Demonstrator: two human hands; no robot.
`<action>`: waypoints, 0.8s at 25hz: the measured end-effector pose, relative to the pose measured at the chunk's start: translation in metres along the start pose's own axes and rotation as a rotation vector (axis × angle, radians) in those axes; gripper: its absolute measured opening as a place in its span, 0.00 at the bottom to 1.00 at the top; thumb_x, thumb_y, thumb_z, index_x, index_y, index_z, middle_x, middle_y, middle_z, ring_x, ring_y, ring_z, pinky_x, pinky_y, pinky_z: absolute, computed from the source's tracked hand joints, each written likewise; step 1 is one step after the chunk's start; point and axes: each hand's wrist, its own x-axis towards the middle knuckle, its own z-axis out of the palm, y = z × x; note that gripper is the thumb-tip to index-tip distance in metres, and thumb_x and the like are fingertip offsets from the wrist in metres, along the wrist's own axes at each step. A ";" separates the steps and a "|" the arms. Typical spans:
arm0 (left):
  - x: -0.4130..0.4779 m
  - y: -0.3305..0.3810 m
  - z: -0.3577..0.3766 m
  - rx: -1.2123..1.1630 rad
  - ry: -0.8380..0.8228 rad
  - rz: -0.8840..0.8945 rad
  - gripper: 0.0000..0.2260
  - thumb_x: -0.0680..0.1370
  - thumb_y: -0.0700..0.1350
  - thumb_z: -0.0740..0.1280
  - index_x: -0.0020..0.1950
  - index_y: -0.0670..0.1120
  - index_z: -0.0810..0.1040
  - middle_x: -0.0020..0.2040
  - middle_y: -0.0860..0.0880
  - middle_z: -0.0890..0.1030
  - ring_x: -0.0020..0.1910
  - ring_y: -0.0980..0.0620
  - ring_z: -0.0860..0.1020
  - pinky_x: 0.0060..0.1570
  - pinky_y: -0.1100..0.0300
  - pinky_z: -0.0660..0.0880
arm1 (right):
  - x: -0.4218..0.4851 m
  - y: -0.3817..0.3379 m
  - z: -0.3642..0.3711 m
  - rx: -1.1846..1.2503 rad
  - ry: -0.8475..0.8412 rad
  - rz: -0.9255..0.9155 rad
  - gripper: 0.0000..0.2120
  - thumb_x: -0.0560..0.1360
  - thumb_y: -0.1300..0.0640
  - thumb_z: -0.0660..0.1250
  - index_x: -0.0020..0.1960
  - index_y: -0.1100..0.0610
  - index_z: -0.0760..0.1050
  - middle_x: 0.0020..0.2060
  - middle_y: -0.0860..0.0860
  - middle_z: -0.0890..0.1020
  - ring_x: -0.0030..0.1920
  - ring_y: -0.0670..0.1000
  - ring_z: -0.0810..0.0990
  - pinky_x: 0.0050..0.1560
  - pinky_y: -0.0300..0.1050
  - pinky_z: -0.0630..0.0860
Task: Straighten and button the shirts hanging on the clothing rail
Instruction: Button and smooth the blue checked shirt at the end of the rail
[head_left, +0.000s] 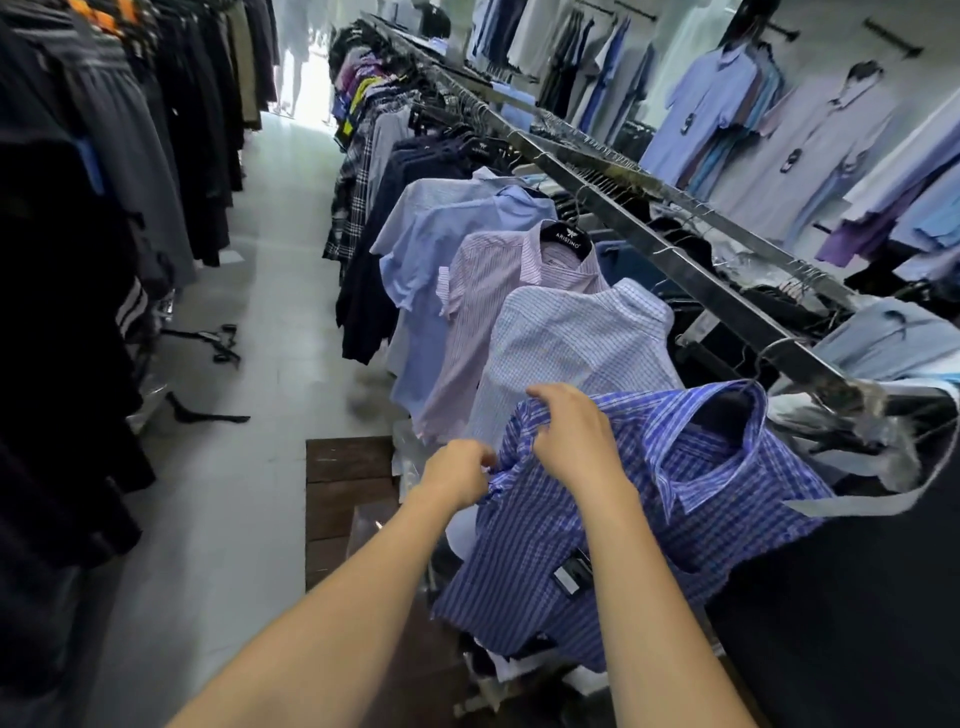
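Note:
A blue checked short-sleeved shirt (727, 483) hangs nearest me on the metal clothing rail (675, 260). My left hand (457, 473) pinches the fabric at its sleeve edge. My right hand (571, 431) grips the cloth at the shoulder, just above the left hand. A dark tag (571, 574) dangles on the shirt's front. Behind it hang a pale checked shirt (571, 338), a pink striped shirt (483, 312) on a black hanger, and a light blue shirt (441, 239).
Dark garments (78, 260) fill a rack along the left side of the aisle. Black hangers (208, 343) lie on the pale tiled floor. A dark wooden pallet (343, 483) sits below my hands. Shirts hang on the right wall (779, 130).

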 end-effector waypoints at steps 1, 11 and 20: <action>0.002 0.001 0.003 0.022 -0.006 0.027 0.10 0.75 0.44 0.68 0.54 0.52 0.83 0.50 0.47 0.84 0.50 0.43 0.81 0.43 0.55 0.76 | 0.001 0.001 0.000 0.010 -0.005 -0.003 0.31 0.75 0.70 0.64 0.74 0.50 0.70 0.71 0.49 0.73 0.67 0.56 0.75 0.62 0.54 0.75; 0.012 -0.002 0.022 0.275 -0.046 0.164 0.09 0.76 0.51 0.70 0.55 0.52 0.84 0.53 0.49 0.82 0.51 0.45 0.79 0.46 0.53 0.78 | -0.002 0.010 -0.005 0.077 0.026 0.047 0.28 0.78 0.68 0.65 0.75 0.51 0.70 0.72 0.50 0.72 0.67 0.55 0.75 0.62 0.50 0.75; -0.002 -0.044 0.027 -0.682 0.177 -0.436 0.06 0.76 0.42 0.65 0.41 0.45 0.81 0.36 0.47 0.82 0.33 0.51 0.78 0.34 0.60 0.71 | -0.003 0.015 -0.005 0.088 0.014 0.084 0.25 0.79 0.68 0.64 0.73 0.51 0.71 0.71 0.50 0.73 0.54 0.53 0.80 0.52 0.49 0.78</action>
